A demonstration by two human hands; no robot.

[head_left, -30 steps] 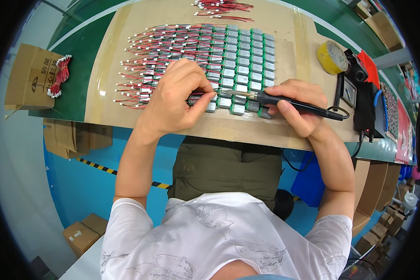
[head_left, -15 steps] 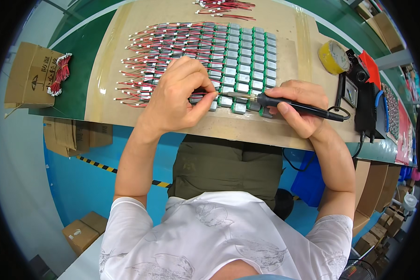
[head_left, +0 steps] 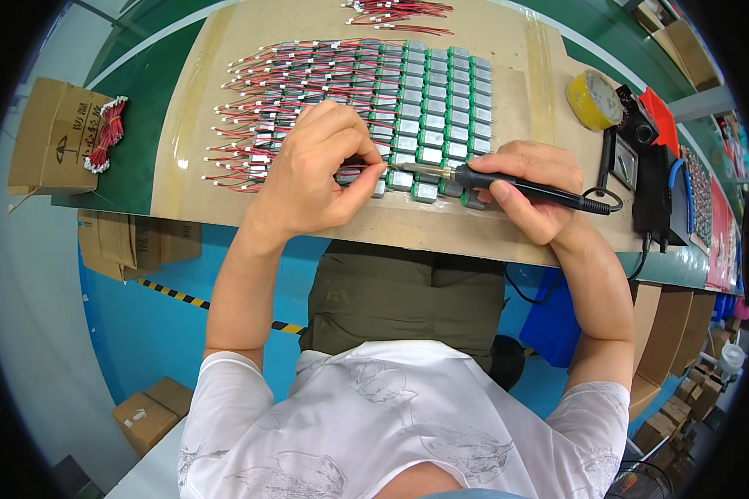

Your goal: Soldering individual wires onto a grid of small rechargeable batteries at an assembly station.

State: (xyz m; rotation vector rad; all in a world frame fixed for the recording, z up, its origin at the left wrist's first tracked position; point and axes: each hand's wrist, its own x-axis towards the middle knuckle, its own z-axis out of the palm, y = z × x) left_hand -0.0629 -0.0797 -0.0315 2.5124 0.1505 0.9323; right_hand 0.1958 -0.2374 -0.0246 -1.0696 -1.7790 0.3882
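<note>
My right hand (head_left: 537,179) grips a soldering iron (head_left: 570,200) by its black handle, the metal shaft pointing left. Its tip is at the green edge of a small silver cell in the near rows, right beside my left fingertips. My left hand (head_left: 320,170) is closed in a pinch there on a thin wire lead, mostly hidden by the fingers. Rows of silver cells (head_left: 433,122) with green edges lie flat under and beyond both hands. Red and black leads (head_left: 266,83) with white plugs fan out leftward from the left-hand rows.
More red and black leads (head_left: 399,12) lie at the far edge of the cardboard sheet (head_left: 516,108). To the right are a yellow tape roll (head_left: 592,100) and a black soldering station (head_left: 653,195) with its cable. A carton (head_left: 54,137) with bundled leads (head_left: 106,137) stands at left.
Both hands and the soldering iron stay almost in place; the iron and right hand sit only a touch further left. No grip has changed.
</note>
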